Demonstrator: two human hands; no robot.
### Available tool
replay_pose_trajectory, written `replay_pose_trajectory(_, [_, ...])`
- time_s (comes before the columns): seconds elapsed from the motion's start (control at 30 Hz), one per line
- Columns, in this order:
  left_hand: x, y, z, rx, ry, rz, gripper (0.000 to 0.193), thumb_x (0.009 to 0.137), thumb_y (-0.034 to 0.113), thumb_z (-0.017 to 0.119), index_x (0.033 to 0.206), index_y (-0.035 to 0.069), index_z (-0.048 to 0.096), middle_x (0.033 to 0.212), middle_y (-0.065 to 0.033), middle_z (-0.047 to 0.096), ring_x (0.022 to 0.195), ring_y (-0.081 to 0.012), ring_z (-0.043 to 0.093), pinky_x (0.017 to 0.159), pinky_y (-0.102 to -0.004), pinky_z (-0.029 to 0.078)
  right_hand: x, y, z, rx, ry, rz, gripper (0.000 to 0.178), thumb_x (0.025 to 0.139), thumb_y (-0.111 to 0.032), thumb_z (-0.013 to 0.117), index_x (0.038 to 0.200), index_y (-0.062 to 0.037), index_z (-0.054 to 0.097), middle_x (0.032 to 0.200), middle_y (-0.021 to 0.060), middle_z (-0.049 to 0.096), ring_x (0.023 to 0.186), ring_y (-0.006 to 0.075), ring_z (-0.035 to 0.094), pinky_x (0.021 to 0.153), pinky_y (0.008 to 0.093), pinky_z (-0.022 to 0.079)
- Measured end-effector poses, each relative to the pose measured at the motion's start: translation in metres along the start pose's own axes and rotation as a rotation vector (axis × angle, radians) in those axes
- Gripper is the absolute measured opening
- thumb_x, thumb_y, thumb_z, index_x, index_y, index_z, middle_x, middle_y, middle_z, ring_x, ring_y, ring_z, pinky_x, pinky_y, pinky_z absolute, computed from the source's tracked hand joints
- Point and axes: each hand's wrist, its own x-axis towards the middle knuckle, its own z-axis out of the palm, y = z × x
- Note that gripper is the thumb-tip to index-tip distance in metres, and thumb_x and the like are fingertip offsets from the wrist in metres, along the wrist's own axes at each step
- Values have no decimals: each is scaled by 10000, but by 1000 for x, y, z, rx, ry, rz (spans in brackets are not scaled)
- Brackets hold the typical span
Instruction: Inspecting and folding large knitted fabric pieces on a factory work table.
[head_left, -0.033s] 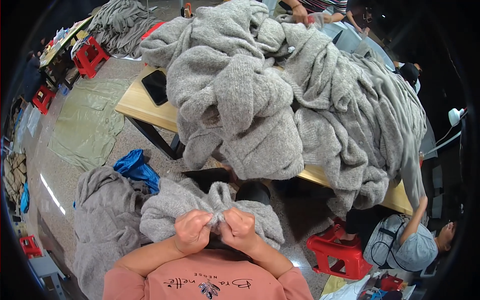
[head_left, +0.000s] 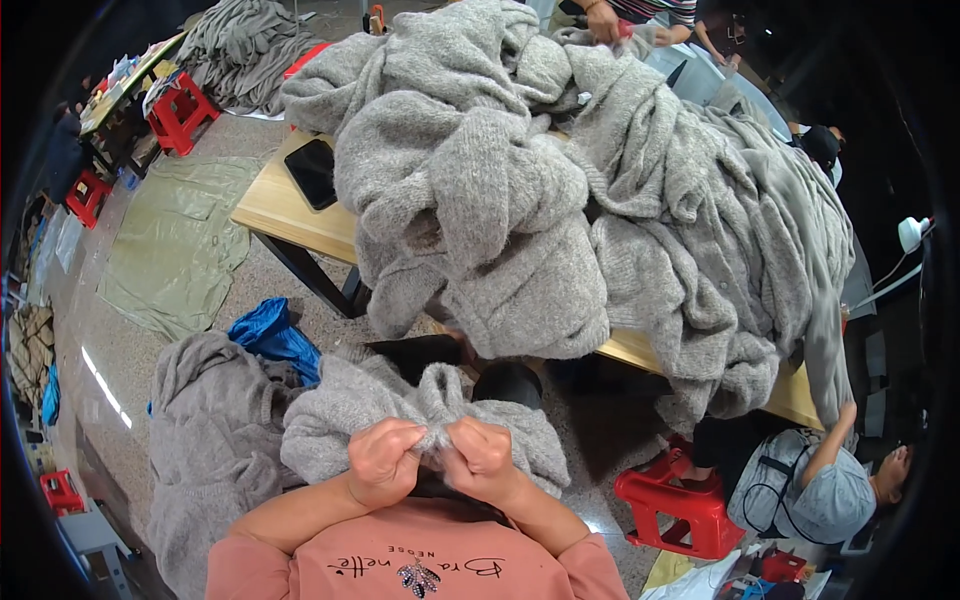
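Note:
A grey knitted garment (head_left: pixel 335 415) lies bunched across my lap. My left hand (head_left: pixel 386 462) is closed on its edge, thumb and fingers pinched together. Close beside it, my right hand (head_left: pixel 478 458) grips the same edge, the knuckles of both hands facing up. A short stretch of knit runs between the two hands, and a fold of it stands up just beyond them. Whether anything small sits inside the pinched fingers is hidden.
A wooden table (head_left: pixel 275 205) ahead carries a large heap of grey knitwear (head_left: pixel 480 190) and a black phone (head_left: pixel 312 173). More knitwear (head_left: pixel 215 450) and a blue cloth (head_left: pixel 275 335) lie at my left. A co-worker (head_left: pixel 800 490) sits at right near a red stool (head_left: pixel 680 505).
My hands stay at nearly the same place on the garment. At the far side of the table, another person's hands have shifted slightly.

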Motion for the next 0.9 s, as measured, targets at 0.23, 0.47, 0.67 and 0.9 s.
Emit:
replay_pose_trajectory(0.23, [5,4,-2,-622,-243,-753,81,753,-36,617,833,-25,607,684,-39,598,576,-57,540,493,-187,432,-13,4,-17,408,-40,225,154,707,77,561,848,26,592,713,101,579,588,199,560,510,270,422])
replay_pose_trajectory(0.47, [16,-4,4,-944,-156,-1036,93,764,-29,604,853,-32,630,719,-5,608,631,-33,526,561,-173,424,-18,20,-40,298,-90,41,255,687,84,567,935,33,593,870,155,611,804,247,606,686,301,479])
replay_pose_trajectory(0.67, [12,8,-4,-705,-277,-1014,65,746,-17,621,807,2,635,661,-20,605,526,-34,514,452,-172,392,-1,4,-18,341,-139,202,221,710,-6,630,916,31,558,918,137,547,713,188,567,605,281,463])
replay_pose_trajectory(0.9, [-15,-20,4,-547,-413,-664,94,743,102,628,771,16,603,622,26,562,591,-13,475,507,-213,401,-10,-2,8,140,-5,67,21,720,21,566,709,8,552,632,128,524,541,266,513,493,323,396])
